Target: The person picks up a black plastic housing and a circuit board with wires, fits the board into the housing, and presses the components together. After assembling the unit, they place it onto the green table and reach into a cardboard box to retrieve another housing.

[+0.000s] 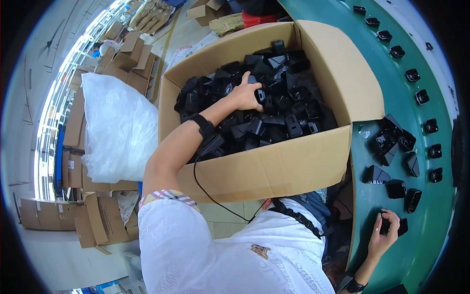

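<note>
A large cardboard box (264, 169) is filled with a heap of black plastic housings (293, 125). My left hand (245, 94) reaches into the heap, its fingers bent round one black housing (260, 94) near the middle. Over at the right, my right hand (385, 230) is at the green table (367, 208). Its thumb and fingers curl together round a dark piece, largely hidden by the hand. Another black housing (402, 227) lies right against those fingers. Beyond it are several loose black housings (412, 200) in a loose group.
A spaced row of small black parts (412, 75) runs along the green table. An upright box flap (342, 73) leans over the table edge. A translucent plastic bag (120, 130) bulges at the box's left, with stacked cartons (73, 169) behind. A black cord (208, 192) hangs from my left wristband.
</note>
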Available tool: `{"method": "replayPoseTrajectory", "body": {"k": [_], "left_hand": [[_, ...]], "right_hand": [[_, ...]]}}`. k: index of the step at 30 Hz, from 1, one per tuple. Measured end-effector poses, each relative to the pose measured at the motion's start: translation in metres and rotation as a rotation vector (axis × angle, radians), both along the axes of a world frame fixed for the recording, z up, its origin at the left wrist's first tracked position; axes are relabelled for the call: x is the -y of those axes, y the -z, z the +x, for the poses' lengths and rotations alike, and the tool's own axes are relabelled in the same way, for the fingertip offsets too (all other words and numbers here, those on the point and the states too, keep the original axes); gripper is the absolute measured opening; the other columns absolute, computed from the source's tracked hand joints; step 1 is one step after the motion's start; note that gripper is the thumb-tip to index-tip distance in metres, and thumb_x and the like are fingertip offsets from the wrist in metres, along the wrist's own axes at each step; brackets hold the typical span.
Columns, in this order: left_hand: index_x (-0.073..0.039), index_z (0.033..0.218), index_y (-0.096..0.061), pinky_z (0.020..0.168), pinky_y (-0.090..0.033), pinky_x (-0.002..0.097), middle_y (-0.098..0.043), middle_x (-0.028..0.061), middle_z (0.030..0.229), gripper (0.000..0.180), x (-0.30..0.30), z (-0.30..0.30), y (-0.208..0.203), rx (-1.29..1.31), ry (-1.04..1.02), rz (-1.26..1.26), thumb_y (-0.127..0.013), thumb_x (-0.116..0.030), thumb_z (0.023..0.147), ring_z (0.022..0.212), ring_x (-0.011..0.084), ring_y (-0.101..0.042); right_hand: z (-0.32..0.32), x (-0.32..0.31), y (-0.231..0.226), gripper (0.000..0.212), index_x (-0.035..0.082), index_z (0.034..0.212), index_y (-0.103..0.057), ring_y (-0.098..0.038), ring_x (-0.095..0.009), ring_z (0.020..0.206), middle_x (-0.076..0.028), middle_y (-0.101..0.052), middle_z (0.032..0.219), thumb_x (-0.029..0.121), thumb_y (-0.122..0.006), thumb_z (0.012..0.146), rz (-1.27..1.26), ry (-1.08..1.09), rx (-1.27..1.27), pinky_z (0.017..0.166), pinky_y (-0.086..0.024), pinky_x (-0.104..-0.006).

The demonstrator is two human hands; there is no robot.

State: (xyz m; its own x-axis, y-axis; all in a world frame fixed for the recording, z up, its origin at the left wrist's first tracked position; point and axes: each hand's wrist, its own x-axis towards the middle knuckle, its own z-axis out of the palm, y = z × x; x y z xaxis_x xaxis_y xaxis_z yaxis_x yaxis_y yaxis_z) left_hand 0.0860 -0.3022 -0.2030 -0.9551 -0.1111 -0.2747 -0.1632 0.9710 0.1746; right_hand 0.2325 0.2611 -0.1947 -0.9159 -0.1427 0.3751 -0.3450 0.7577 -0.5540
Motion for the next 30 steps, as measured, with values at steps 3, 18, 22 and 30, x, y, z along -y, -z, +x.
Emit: {"method": "replayPoseTrajectory", "body": {"k": [3,18,22,30], "left_hand": [[-0.015,0.135,-0.062,0.112,-0.043,0.0483,-0.015,0.0374,0.159,0.083,0.003,-0.008,0.004,0.004,-0.029,-0.02,-0.087,-0.032,0.058,0.132,0.0538,-0.048],[-0.01,0.115,-0.073,0.115,-0.036,0.0414,-0.048,0.0264,0.142,0.062,-0.015,-0.008,-0.09,-0.131,0.046,0.21,-0.088,-0.03,0.058,0.134,0.043,-0.047],[-0.01,0.112,-0.072,0.112,-0.039,0.0414,-0.051,0.0214,0.136,0.054,-0.108,-0.014,-0.171,-0.253,0.343,0.501,-0.089,-0.022,0.063,0.131,0.0376,-0.05],[-0.018,0.111,-0.072,0.102,-0.049,0.0454,-0.037,0.0299,0.152,0.049,-0.356,-0.042,-0.147,-0.213,1.06,0.517,-0.083,-0.015,0.063,0.126,0.0422,-0.056]], "right_hand": [[0.0,-0.001,-0.001,0.013,0.0,0.095,-0.06,-0.064,-0.027,0.098,-0.014,-0.068,0.101,-0.005,-0.068,0.087,-0.024,0.015,-0.011,0.091,-0.047,-0.0356],[-0.003,-0.017,-0.005,0.015,0.002,0.092,-0.061,-0.062,-0.03,0.097,-0.013,-0.067,0.095,-0.004,-0.071,0.081,-0.101,0.119,-0.048,0.09,-0.045,-0.039],[-0.005,-0.014,-0.01,0.016,0.003,0.087,-0.062,-0.063,-0.03,0.094,-0.011,-0.068,0.093,-0.003,-0.072,0.077,-0.076,0.126,-0.073,0.089,-0.046,-0.0392],[-0.003,-0.014,-0.009,0.019,0.006,0.086,-0.063,-0.064,-0.027,0.093,-0.007,-0.07,0.091,0.0,-0.076,0.073,-0.125,0.13,-0.091,0.09,-0.046,-0.0395]]}}
